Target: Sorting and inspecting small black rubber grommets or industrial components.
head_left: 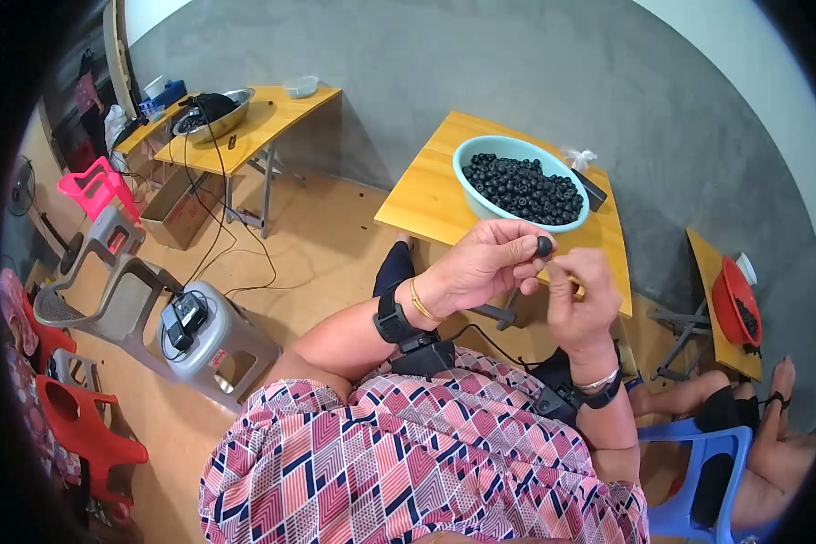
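Between the thumb and fingertips of my left hand point(490, 263) is a small, round black bead point(543, 246). My right hand point(583, 295) is close beside it, its fingers pinched together. Whatever those fingers hold, if anything, is too small to make out. Just beyond both hands, a light blue basin point(467, 186) rests on a yellow wooden table point(426, 195). Many similar black beads point(528, 188) are heaped inside it, some showing a hole.
A dark box-shaped object point(589, 190) and a clear plastic bag point(578, 158) lie by the basin. At right, another person's legs point(689, 396) are near a blue chair point(734, 453) and a red basin point(733, 304). A grey stool point(218, 340) and trailing cables point(218, 218) are left.
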Demonstrator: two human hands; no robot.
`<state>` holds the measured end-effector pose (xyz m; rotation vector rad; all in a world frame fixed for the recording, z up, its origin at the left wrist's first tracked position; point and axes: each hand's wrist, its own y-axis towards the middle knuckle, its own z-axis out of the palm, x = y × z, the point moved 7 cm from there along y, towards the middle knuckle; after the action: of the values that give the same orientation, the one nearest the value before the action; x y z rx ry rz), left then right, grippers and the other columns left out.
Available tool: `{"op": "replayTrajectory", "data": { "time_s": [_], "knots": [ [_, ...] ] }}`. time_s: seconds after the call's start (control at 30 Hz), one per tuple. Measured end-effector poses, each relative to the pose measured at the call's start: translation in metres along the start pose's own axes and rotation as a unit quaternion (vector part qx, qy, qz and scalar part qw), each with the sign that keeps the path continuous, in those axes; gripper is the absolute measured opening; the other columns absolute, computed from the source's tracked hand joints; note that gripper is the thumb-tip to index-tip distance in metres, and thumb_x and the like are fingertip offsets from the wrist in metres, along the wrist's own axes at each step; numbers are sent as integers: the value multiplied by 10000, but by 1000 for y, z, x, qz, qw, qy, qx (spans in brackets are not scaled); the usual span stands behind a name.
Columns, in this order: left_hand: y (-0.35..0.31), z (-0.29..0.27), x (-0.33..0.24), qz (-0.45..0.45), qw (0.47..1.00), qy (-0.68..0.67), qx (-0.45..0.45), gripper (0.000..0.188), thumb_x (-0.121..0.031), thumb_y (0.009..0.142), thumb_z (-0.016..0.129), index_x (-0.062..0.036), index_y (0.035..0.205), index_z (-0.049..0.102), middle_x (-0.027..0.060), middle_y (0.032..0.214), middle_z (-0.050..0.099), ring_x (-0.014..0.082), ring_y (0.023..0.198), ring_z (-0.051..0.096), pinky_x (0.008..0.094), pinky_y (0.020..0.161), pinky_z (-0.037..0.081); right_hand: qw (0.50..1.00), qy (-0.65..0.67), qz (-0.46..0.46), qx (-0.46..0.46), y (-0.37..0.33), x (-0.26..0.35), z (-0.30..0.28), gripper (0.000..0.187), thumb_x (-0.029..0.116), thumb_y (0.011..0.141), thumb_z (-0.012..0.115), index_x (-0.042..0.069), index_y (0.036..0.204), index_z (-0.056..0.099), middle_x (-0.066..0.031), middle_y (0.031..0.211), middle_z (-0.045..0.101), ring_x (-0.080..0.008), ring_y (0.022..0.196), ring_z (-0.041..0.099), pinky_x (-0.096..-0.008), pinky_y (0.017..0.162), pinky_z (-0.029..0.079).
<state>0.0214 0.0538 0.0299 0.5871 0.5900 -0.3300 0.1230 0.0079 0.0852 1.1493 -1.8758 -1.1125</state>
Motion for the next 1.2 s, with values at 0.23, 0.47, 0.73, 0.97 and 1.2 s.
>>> {"op": "replayTrajectory", "data": {
  "time_s": [0.23,0.47,0.73,0.97,1.2],
  "knots": [
    [-6,6,-8,-7,998,43,47,201,-156,862,553,21,958,560,20,711,509,85,584,452,241,542,462,987,82,131,54,9,-8,-9,203,84,778,631,13,948,547,-75,782,535,-172,647,518,-270,564,423],
    [-9,10,-14,-52,992,88,75,145,-125,837,591,4,903,586,23,730,564,97,595,537,235,494,475,972,127,86,175,29,12,0,239,83,779,619,10,995,548,-95,778,517,-205,652,511,-279,564,417],
    [-7,12,-18,-43,993,94,65,141,-120,843,582,1,913,599,27,732,574,84,605,537,228,500,466,978,137,62,145,29,12,3,204,-5,761,605,9,959,554,-93,774,529,-204,629,531,-272,532,425],
    [-2,9,-12,3,998,50,41,191,-136,854,563,18,964,584,68,803,609,105,571,527,221,489,440,995,88,1,43,25,16,2,190,-29,765,591,6,948,554,-104,780,547,-214,652,550,-275,559,443],
    [0,12,-19,-30,996,73,33,158,-133,844,586,-5,936,597,23,744,571,84,617,534,240,518,486,994,89,31,49,29,11,-3,172,-13,787,573,2,955,535,-108,789,544,-225,674,543,-279,593,443]
  ]
}}
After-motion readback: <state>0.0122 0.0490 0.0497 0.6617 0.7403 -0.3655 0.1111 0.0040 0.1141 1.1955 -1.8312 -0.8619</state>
